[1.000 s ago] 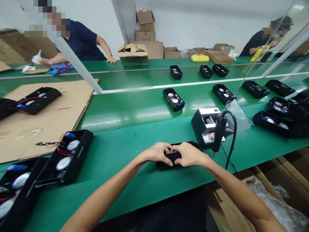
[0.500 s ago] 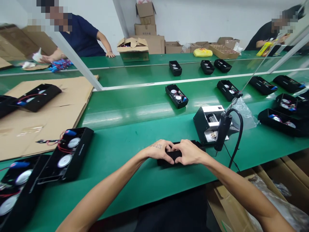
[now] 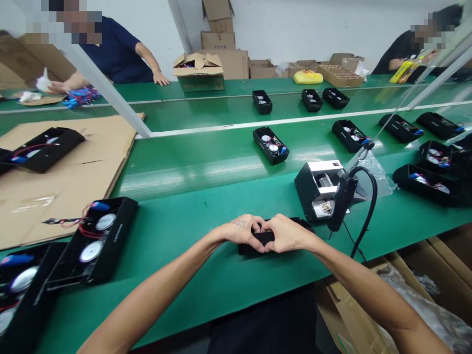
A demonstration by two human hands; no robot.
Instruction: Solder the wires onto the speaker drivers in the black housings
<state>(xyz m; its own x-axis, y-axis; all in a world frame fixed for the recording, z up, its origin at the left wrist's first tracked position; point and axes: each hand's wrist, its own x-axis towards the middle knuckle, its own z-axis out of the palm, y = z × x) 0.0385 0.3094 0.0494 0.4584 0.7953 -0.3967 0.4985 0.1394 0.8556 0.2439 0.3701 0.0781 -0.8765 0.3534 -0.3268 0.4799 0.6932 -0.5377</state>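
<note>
Green assembly bench (image 3: 173, 290) in front of you, black casing (image 3: 250, 250) lying on it at your middle, long side across you. Your left hand (image 3: 241, 230) and right hand (image 3: 288, 234) sit right on it, both curled narrow and closed over the casing, touching each other above it, so most of its top is hidden and you can't tell what's inside. Just right of your right hand, near but not touching the casing, a corded electric screwdriver (image 3: 342, 202) hangs tilted, tip down. Behind that stands a black and white bench unit (image 3: 317, 189). Well apart on your left, open black speaker boxes (image 3: 99, 241) with round silver speakers and red and blue wires lie on the bench, beside a cardboard sheet (image 3: 62, 162). Another open speaker box (image 3: 270, 145) sits on the next belt ahead. Far left across the line, a co-worker's hand (image 3: 160, 77) rests on the bench edge.
</note>
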